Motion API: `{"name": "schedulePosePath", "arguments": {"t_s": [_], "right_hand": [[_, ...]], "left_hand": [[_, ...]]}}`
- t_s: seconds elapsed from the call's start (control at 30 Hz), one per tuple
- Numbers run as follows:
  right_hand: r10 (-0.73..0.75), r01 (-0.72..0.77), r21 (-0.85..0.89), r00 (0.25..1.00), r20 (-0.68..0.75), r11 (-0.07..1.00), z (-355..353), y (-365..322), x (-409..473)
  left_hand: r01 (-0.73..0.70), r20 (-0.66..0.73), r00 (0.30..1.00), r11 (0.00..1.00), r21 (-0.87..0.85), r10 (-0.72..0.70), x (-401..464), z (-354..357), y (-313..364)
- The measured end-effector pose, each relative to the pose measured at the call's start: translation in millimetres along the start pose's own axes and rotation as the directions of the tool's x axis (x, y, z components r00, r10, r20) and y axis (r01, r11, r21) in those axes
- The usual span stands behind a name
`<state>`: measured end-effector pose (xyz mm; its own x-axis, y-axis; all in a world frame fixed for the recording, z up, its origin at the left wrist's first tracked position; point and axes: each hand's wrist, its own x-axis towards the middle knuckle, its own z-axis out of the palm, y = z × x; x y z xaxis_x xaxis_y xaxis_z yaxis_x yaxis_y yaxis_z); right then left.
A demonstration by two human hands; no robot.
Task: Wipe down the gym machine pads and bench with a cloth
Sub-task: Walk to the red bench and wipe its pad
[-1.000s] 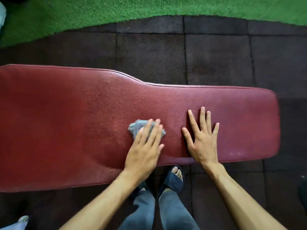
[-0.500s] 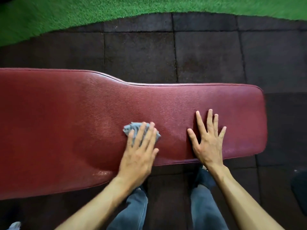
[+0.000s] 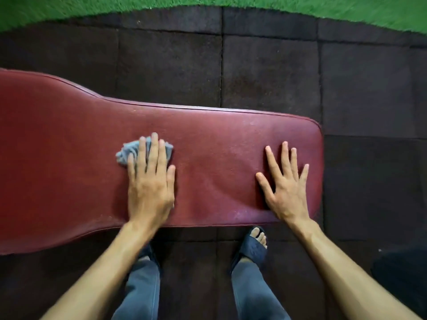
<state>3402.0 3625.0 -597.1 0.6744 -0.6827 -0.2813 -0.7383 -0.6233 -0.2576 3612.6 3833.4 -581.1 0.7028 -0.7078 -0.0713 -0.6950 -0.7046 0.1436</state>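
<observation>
A long dark-red padded bench [image 3: 219, 158] runs across the view from the left edge to a rounded end at the right. My left hand [image 3: 150, 185] lies flat on a crumpled grey cloth [image 3: 129, 152], pressing it onto the pad near the middle; most of the cloth is hidden under my fingers. My right hand [image 3: 285, 183] rests palm down with fingers spread on the bench's narrow right end, holding nothing.
Dark rubber floor tiles [image 3: 265, 72] surround the bench, with green artificial turf [image 3: 346, 10] along the far edge. My legs in grey trousers and a dark sandal [image 3: 253, 247] stand close to the bench's near edge. A dark object [image 3: 402, 273] sits at lower right.
My left hand has slid the cloth leftward along the pad, away from my right hand. My right hand stays planted near the bench's right end. My feet have shifted.
</observation>
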Motion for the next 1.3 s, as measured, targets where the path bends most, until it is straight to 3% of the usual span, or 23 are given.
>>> {"name": "schedulePosePath", "arguments": {"t_s": [0.17,0.27,0.43,0.5,0.63,0.77,0.9,1.03,1.13,1.2,1.3], "right_hand": [[-0.105,0.102,0.092,0.994,0.028,0.991,3.5,24.7,-8.5],[-0.106,0.103,0.208,0.994,0.007,0.973,3.5,37.0,-11.2],[-0.073,0.081,0.412,0.997,-0.034,0.907,-6.3,40.8,-10.9],[-0.065,0.096,0.433,0.994,-0.086,0.896,-9.2,28.8,-10.1],[-0.078,0.127,0.396,0.987,-0.138,0.909,1.6,-30.4,3.9],[0.069,-0.027,0.272,0.987,-0.145,0.962,25.5,-75.6,3.2],[-0.028,0.042,0.117,0.993,-0.114,0.992,34.4,-35.6,-33.7],[0.199,-0.188,0.093,0.973,-0.120,0.978,17.7,35.9,-14.4],[0.306,-0.262,0.228,0.935,-0.182,0.938,1.9,23.5,43.9],[0.234,-0.184,0.236,0.950,-0.205,0.954,3.0,-14.1,59.2],[-0.039,0.066,0.189,0.989,-0.144,0.980,21.0,-54.5,6.5]], "left_hand": [[-0.107,0.008,0.994,0.994,-0.014,0.107,-22.7,30.8,99.4],[-0.276,-0.015,0.961,0.954,-0.118,0.277,11.9,44.0,158.0],[-0.395,-0.070,0.914,0.834,-0.386,0.401,33.5,31.5,146.9],[-0.353,-0.092,0.934,0.862,-0.364,0.344,33.9,21.4,116.4],[-0.133,-0.090,0.989,0.976,-0.174,0.119,36.4,20.5,77.4],[-0.128,-0.077,0.990,0.985,-0.114,0.120,34.3,28.1,73.0],[-0.134,-0.052,0.990,0.984,-0.113,0.129,34.3,26.8,71.7],[-0.116,-0.024,0.993,0.992,-0.049,0.115,34.4,26.8,74.0],[-0.109,-0.014,0.994,0.994,-0.003,0.109,35.4,28.5,74.6],[-0.108,-0.018,0.994,0.994,0.010,0.108,35.8,29.2,74.4],[-0.115,-0.027,0.993,0.993,-0.004,0.115,34.5,28.6,73.5]]}}
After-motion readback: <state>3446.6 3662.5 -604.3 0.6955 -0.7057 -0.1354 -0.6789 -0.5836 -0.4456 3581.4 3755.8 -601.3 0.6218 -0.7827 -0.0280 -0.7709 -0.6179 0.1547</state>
